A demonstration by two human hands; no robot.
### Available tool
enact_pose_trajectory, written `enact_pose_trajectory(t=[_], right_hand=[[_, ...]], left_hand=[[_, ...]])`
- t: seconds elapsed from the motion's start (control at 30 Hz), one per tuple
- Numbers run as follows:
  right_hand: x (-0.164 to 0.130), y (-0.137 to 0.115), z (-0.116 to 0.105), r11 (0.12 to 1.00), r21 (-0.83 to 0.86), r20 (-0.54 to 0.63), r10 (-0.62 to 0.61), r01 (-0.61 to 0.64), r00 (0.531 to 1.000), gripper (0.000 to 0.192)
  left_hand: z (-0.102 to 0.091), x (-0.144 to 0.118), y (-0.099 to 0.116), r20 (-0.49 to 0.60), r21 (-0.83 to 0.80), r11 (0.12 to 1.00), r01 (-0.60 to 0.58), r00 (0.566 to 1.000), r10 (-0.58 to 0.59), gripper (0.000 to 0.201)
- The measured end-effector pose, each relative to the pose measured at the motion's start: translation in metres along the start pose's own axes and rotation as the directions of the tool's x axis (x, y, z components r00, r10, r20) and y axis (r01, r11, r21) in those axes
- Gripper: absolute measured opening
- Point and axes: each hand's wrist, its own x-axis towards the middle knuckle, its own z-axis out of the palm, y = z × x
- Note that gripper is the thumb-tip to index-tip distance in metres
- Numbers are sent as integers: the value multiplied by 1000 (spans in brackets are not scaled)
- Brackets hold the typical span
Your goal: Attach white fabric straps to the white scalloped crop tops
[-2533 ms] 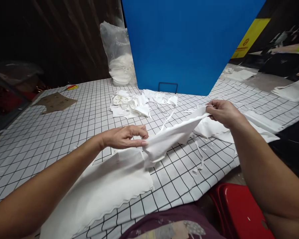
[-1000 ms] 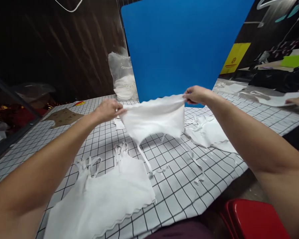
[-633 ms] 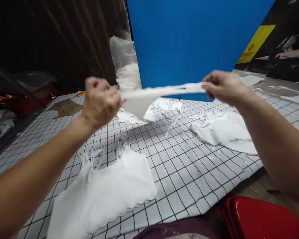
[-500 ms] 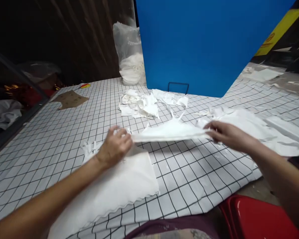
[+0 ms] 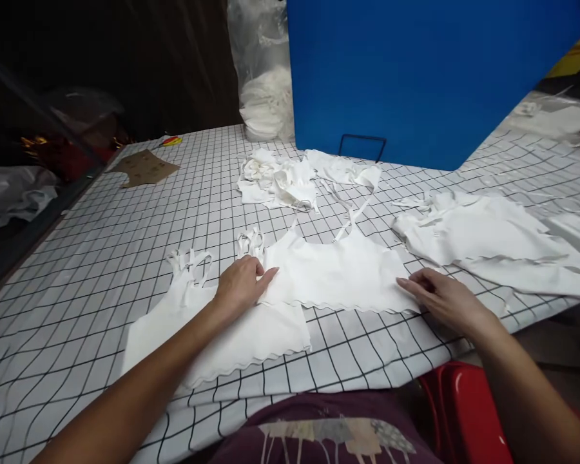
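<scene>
A white camisole top (image 5: 338, 274) with thin straps and a wavy hem lies spread on the checked cloth in front of me. My left hand (image 5: 241, 285) is closed at its left edge, the thumb lying along the fabric. At the lower right corner, my right hand (image 5: 442, 298) pinches the edge between thumb and fingers. Under my left forearm rests a stack of similar white tops (image 5: 265, 332), their straps bunched at the upper end; the spread top overlaps part of this stack.
More white garments (image 5: 493, 229) lie in a pile at the right. Crumpled white pieces (image 5: 278, 180) sit farther back, before a big blue board (image 5: 391, 77). A clear bag (image 5: 265, 96) of white items stands behind. Brown cardboard (image 5: 147, 169) lies far left; a red stool (image 5: 468, 412) is below right.
The top was held taut and folded above the table; now it lies flat, hem towards me, straps pointing away. My right hand has come lower, and the view has tilted down slightly.
</scene>
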Motion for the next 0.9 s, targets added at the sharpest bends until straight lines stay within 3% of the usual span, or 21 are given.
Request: enact_pose_trajectory(t=[0.1, 0.23, 0.4, 0.53, 0.63, 0.8, 0.9], right_hand=[[-5, -12, 10, 996, -94, -44, -17, 13, 999, 44], [-10, -25, 11, 999, -12, -53, -31, 30, 998, 38], [-13, -34, 18, 997, 62, -105, 42, -36, 994, 43], [-10, -35, 28, 996, -46, -201, 66, -76, 977, 35], [-8, -32, 30, 993, -95, -208, 54, -75, 977, 25], [-7, -26, 28, 989, -125, -192, 50, -75, 980, 23], [-5, -21, 28, 985, -160, -176, 32, -61, 984, 28]], left_hand=[[-2, 8, 3, 72, 50, 998, 37, 997, -40, 26], [-11, 17, -15, 126, -125, 990, 68, 991, -53, 26], [-14, 21, -32, 148, -250, 946, 207, 974, -174, 34], [-8, 22, -27, 121, -179, 971, 157, 983, -137, 40], [-8, 24, -27, 107, -175, 976, 130, 988, -113, 36], [-11, 15, -27, 127, -438, 884, 163, 985, -118, 34], [-10, 9, -21, 48, -510, 849, 139, 990, -133, 31]])
